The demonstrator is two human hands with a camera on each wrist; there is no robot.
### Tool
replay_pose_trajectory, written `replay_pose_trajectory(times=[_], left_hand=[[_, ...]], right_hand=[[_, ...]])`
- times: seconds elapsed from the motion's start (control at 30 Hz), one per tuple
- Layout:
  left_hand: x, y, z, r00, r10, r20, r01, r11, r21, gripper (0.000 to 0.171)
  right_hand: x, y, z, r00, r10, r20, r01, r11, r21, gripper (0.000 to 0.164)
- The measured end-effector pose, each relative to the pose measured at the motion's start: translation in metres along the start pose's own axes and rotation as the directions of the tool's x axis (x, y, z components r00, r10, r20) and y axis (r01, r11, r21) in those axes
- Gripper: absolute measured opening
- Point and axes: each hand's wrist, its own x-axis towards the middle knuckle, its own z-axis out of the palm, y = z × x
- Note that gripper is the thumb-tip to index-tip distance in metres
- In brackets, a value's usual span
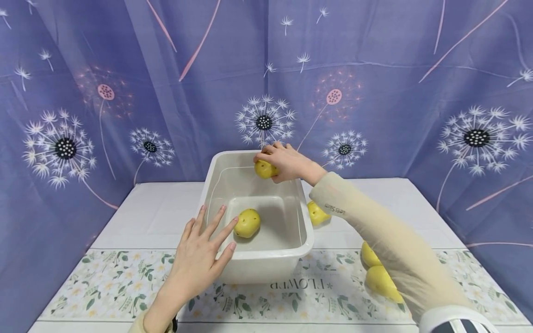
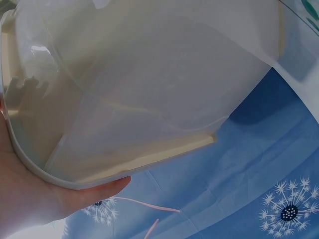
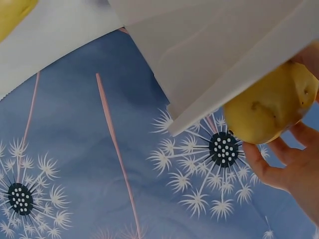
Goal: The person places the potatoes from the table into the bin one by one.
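Observation:
A white plastic basin (image 1: 266, 254) stands on the table, with one yellow potato (image 1: 248, 223) on its floor. My left hand (image 1: 200, 256) rests at the near left corner of the basin, fingers spread and straight over the rim; in the left wrist view its thumb (image 2: 107, 190) lies along the rim. Over the far right part of the basin, my right hand (image 1: 287, 162) grips another potato (image 1: 265, 169). That potato (image 3: 271, 107) shows close by the basin's rim (image 3: 239, 72) in the right wrist view, fingers curled round it.
Right beside the basin lies a potato (image 1: 318, 213), and two more potatoes (image 1: 381, 282) lie nearer, partly hidden by the right sleeve (image 1: 387, 240). A floral runner (image 1: 120, 277) crosses the white table. Behind hangs a blue dandelion curtain (image 1: 200, 106).

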Motion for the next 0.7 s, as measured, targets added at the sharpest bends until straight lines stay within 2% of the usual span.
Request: replay_pose_trajectory(times=[0.7], left_hand=[[0.0001,0.0001,0.0002,1.0,-0.011,0.005,0.011,1.0,0.004,0.046]], right_hand=[[0.0103,0.0072,0.0056,0.999,0.033,0.005,-0.033,0.999,-0.002,0.06]])
